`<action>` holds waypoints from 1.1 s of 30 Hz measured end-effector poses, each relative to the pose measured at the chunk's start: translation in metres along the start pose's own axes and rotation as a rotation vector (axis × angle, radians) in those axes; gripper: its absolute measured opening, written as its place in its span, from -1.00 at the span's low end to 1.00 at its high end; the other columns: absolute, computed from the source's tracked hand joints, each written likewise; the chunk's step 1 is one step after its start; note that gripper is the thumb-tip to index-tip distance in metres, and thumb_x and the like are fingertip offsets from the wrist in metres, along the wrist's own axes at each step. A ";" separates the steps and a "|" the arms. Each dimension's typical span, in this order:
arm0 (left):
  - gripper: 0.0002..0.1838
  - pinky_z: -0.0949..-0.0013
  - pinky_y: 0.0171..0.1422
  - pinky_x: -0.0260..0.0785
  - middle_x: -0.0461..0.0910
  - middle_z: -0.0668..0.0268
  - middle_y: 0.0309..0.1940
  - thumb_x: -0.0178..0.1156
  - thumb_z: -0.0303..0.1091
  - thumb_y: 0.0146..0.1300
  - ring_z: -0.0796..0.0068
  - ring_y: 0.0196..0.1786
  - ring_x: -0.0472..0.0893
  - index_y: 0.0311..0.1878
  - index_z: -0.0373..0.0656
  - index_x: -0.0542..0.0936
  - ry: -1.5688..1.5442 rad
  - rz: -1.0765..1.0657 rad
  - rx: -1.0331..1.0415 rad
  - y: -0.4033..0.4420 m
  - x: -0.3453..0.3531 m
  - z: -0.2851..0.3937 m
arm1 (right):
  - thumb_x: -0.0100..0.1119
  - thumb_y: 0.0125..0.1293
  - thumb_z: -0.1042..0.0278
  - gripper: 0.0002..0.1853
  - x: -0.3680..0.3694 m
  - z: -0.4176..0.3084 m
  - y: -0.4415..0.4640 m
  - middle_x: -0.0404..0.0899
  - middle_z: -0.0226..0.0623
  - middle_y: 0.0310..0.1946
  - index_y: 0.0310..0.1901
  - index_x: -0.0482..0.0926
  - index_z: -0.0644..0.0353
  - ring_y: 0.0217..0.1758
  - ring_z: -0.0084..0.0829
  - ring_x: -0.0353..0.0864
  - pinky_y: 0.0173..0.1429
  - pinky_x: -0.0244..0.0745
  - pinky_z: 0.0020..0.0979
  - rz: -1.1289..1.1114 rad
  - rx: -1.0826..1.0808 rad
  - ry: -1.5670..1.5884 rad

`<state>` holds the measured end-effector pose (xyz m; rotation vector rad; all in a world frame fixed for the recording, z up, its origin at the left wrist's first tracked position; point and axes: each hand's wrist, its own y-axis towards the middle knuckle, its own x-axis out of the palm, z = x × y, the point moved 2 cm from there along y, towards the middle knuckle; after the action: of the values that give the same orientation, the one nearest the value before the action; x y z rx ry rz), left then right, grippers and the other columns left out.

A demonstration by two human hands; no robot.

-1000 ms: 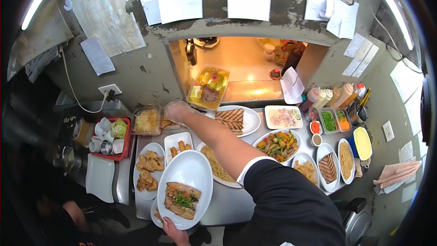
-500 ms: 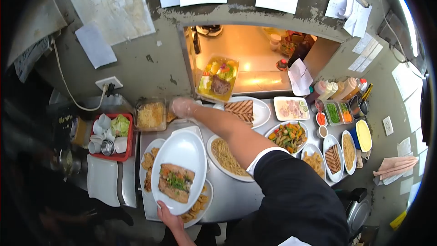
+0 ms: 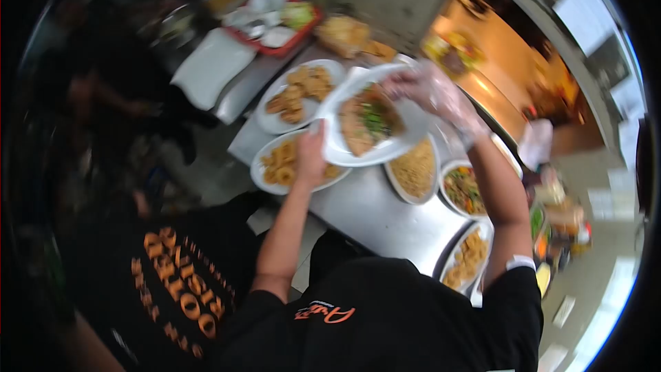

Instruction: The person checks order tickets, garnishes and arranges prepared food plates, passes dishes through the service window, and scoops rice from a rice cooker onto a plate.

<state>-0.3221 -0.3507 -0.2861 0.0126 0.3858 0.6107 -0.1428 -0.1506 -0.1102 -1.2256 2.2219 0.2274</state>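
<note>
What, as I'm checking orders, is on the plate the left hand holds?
A fillet topped with greens lies on the plate. The gloved right hand hides part of the plate; what lies beneath cannot be seen.

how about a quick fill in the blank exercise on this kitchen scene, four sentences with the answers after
1. The right hand wears a see-through ____.
2. The bare hand gripping the edge of the raised white plate is the person's ____ hand.
3. The basket holding white dishes is coloured ____.
4. The black shirt at lower left bears lettering coloured ____.

Missing words: glove; left; red; orange
</note>
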 end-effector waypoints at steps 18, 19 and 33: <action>-0.51 0.39 -0.31 0.35 0.59 0.42 -0.48 0.06 -0.02 0.54 0.67 -0.42 0.47 -0.27 -0.32 0.61 -0.382 0.258 -0.236 -0.261 0.029 0.042 | 0.31 0.23 0.44 -0.79 0.096 -0.007 -0.194 0.74 -0.07 -0.25 -0.11 0.72 0.27 -0.23 -0.21 0.76 -0.09 0.61 -0.26 -0.126 -0.495 -0.264; -0.53 0.40 -0.29 0.37 0.61 0.40 -0.45 0.06 -0.03 0.55 0.67 -0.40 0.50 -0.24 -0.33 0.62 -0.399 0.227 -0.267 -0.271 0.026 0.051 | 0.31 0.22 0.44 -0.79 0.106 0.009 -0.202 0.74 -0.07 -0.24 -0.12 0.72 0.26 -0.21 -0.22 0.76 -0.07 0.61 -0.26 -0.137 -0.530 -0.282; -0.55 0.49 -0.07 0.44 0.67 0.32 -0.19 0.03 -0.09 0.57 0.65 -0.21 0.61 0.03 -0.38 0.61 -0.752 -0.045 -0.346 -0.280 0.032 0.071 | 0.20 0.21 0.54 -0.76 0.115 -0.012 -0.262 0.72 -0.02 -0.23 -0.11 0.75 0.22 -0.17 -0.15 0.72 0.00 0.59 -0.26 -0.173 -0.442 -0.345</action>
<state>-0.1172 -0.5554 -0.2666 -0.0954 -0.4487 0.5781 0.0204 -0.3853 -0.1325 -1.4674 1.8069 0.8289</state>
